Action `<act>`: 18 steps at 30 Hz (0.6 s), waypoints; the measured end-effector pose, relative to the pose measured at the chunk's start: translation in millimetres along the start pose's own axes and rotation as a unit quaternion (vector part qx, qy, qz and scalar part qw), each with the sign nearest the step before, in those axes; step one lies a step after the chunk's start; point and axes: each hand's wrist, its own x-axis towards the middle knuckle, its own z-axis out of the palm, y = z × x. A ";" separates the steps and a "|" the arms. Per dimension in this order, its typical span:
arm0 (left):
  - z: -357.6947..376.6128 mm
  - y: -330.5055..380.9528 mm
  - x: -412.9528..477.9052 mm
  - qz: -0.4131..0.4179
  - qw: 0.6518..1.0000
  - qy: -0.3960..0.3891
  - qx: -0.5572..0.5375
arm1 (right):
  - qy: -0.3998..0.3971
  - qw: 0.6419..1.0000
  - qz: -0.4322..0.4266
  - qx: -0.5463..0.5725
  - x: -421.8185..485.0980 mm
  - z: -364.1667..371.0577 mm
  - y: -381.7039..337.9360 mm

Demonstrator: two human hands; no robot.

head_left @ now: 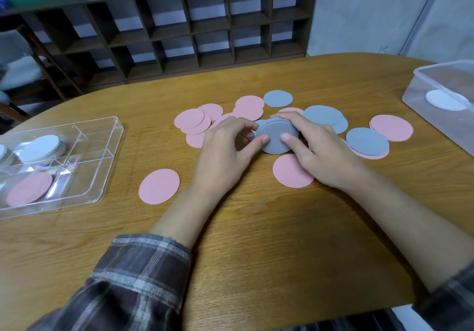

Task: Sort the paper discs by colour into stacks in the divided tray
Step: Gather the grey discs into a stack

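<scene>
Gripping a grey stack (277,137) mid-bench (256,228), left hand (225,151) and right hand (318,151) pinch its edges; pink discs (159,186) lie around, tray (107,177) well left holding white and pink stacks.

- Divided tray (107,151): left side cut off by the frame edge; a white disc (2,151) there shows only as a sliver.
- Clear container (420,79): right portion runs out of frame.
- Grey stack (277,136): both flanks covered by the left hand (225,151) and right hand (320,151); disc count not determinable.
- Pink disc (288,174): partly under the right hand.
- Pink discs (369,155) beneath the grey disc (366,141): only rims show.
- Right sleeve (451,302): cropped at the corner.
</scene>
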 end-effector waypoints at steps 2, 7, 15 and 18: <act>0.9 -3.9 -0.1 0.009 0.999 -0.033 0.035 | 0.013 1.000 0.006 -0.002 -0.3 -0.6 1.4; 2.9 -8.5 -2.3 0.027 0.980 -0.154 0.124 | 0.061 0.997 0.046 -0.004 1.2 -5.5 9.7; -8.0 -7.3 -0.3 0.015 0.983 -0.122 0.137 | 0.089 0.992 0.085 -0.005 4.0 -8.9 10.4; -9.3 -6.5 0.8 0.023 0.981 -0.115 0.155 | 0.088 0.992 0.088 -0.009 3.9 -8.8 7.9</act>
